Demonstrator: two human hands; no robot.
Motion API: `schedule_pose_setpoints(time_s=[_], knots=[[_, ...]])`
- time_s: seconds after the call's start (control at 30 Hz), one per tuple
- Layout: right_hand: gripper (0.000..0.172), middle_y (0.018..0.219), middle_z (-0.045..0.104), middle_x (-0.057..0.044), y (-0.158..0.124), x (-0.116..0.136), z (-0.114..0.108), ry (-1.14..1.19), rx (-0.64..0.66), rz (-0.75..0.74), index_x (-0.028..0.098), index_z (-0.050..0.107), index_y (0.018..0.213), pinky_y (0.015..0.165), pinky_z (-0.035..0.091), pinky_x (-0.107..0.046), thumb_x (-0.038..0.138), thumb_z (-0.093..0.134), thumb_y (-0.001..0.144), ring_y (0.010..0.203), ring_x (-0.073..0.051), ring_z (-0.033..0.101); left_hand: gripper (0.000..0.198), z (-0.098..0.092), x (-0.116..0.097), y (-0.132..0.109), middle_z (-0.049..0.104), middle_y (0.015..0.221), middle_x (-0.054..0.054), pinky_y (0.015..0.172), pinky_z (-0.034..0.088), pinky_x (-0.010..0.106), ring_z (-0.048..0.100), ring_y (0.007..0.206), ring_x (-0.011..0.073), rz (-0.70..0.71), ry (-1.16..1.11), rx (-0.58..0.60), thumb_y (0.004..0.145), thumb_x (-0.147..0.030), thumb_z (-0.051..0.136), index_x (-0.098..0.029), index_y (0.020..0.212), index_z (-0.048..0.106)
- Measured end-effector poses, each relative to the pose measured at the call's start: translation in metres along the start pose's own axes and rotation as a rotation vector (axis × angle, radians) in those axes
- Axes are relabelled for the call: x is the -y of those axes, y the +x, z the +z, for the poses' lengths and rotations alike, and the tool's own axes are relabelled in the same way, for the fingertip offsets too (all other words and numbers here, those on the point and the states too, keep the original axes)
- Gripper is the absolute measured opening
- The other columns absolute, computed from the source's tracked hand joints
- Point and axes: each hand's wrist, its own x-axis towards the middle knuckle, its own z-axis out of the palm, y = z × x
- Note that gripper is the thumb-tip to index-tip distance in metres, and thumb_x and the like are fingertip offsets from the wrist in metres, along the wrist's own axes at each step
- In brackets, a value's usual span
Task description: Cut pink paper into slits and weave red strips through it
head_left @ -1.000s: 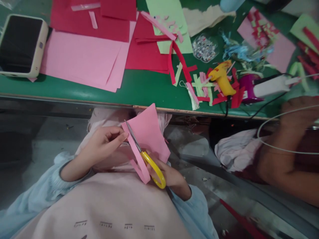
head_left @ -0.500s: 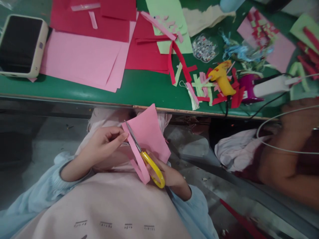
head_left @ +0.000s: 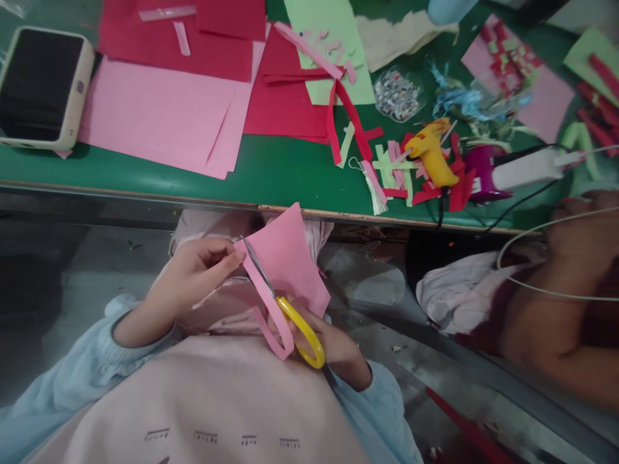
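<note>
Over my lap, below the table edge, I hold a piece of pink paper (head_left: 290, 258). My left hand (head_left: 198, 270) pinches its top left corner, where a narrow strip (head_left: 265, 303) hangs down from the sheet. My right hand (head_left: 324, 338) grips yellow-handled scissors (head_left: 300, 325), whose blades run up along the cut between the strip and the rest of the sheet. The fingers of the right hand are partly hidden behind the paper.
The green table (head_left: 271, 174) carries pink sheets (head_left: 159, 116), red sheets (head_left: 285, 103), a phone (head_left: 41, 87), a yellow glue gun (head_left: 432, 158), a purple one (head_left: 488, 174) and paper scraps. Another person's arm (head_left: 556, 303) is at the right.
The cut strip has parted further from the sheet and my left hand has lifted its corner slightly up and left. The scissors stay almost in place.
</note>
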Motion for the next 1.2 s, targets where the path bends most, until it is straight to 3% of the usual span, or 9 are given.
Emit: schedule_pose_setpoints(time_s=[0.07, 0.13, 0.43, 0.63, 0.8, 1.07, 1.2], knots=[[0.074, 0.086, 0.049, -0.001, 0.003, 0.004, 0.001, -0.029, 0.027, -0.061, 0.024, 0.035, 0.147, 0.075, 0.052, -0.031, 0.071, 0.047, 0.091, 0.073, -0.014, 0.047, 0.036, 0.000, 0.003, -0.001, 0.042, 0.047, -0.007, 0.043, 0.027, 0.021, 0.035, 0.045, 0.0071, -0.006, -0.019, 0.007, 0.091, -0.040, 0.057, -0.018, 0.062, 0.055], [0.078, 0.082, 0.046, 0.001, 0.005, 0.009, 0.003, -0.046, 0.039, -0.077, 0.020, 0.033, 0.147, 0.073, 0.052, -0.031, 0.073, 0.045, 0.091, 0.070, -0.014, 0.045, 0.036, 0.001, 0.005, -0.002, 0.042, 0.047, -0.007, 0.043, 0.026, 0.021, 0.035, 0.044, 0.0071, -0.003, -0.018, 0.014, 0.091, -0.041, 0.057, -0.018, 0.063, 0.057], [0.064, 0.103, 0.058, -0.006, -0.006, 0.005, 0.007, -0.010, -0.126, 0.004, 0.025, 0.052, 0.139, 0.097, 0.049, -0.038, 0.067, 0.054, 0.091, 0.102, -0.019, 0.055, 0.037, 0.002, 0.003, -0.002, 0.041, 0.046, -0.006, 0.041, 0.026, 0.021, 0.035, 0.043, 0.0074, 0.029, 0.006, 0.021, 0.090, -0.041, 0.057, -0.018, 0.061, 0.057], [0.074, 0.101, 0.058, -0.005, -0.005, -0.003, 0.005, 0.001, -0.109, -0.021, 0.025, 0.041, 0.149, 0.094, 0.051, -0.038, 0.065, 0.059, 0.089, 0.089, -0.015, 0.055, 0.037, 0.002, 0.001, -0.002, 0.041, 0.047, -0.006, 0.041, 0.024, 0.022, 0.035, 0.044, 0.0079, 0.026, 0.025, 0.013, 0.089, -0.043, 0.056, -0.017, 0.063, 0.060], [0.073, 0.104, 0.058, -0.005, -0.004, -0.005, 0.004, -0.013, -0.110, -0.031, 0.027, 0.036, 0.152, 0.098, 0.050, -0.039, 0.061, 0.057, 0.091, 0.098, -0.017, 0.057, 0.036, 0.002, 0.001, -0.003, 0.041, 0.047, -0.006, 0.041, 0.025, 0.022, 0.035, 0.044, 0.0081, 0.022, 0.028, 0.010, 0.089, -0.042, 0.056, -0.018, 0.063, 0.060], [0.071, 0.115, 0.056, -0.006, -0.001, -0.005, 0.001, 0.040, -0.076, -0.005, 0.028, 0.039, 0.148, 0.107, 0.043, -0.036, 0.064, 0.058, 0.089, 0.111, -0.017, 0.052, 0.035, 0.000, -0.002, -0.002, 0.041, 0.047, -0.006, 0.042, 0.024, 0.021, 0.034, 0.045, 0.0081, 0.014, 0.022, 0.007, 0.090, -0.039, 0.056, -0.018, 0.062, 0.057], [0.067, 0.112, 0.056, -0.005, -0.005, 0.005, 0.001, 0.079, -0.080, 0.036, 0.030, 0.047, 0.141, 0.100, 0.046, -0.033, 0.063, 0.064, 0.085, 0.105, -0.017, 0.054, 0.034, -0.004, -0.007, 0.000, 0.040, 0.047, -0.006, 0.043, 0.025, 0.021, 0.034, 0.046, 0.0080, 0.022, -0.007, 0.007, 0.090, -0.036, 0.057, -0.018, 0.062, 0.057]])
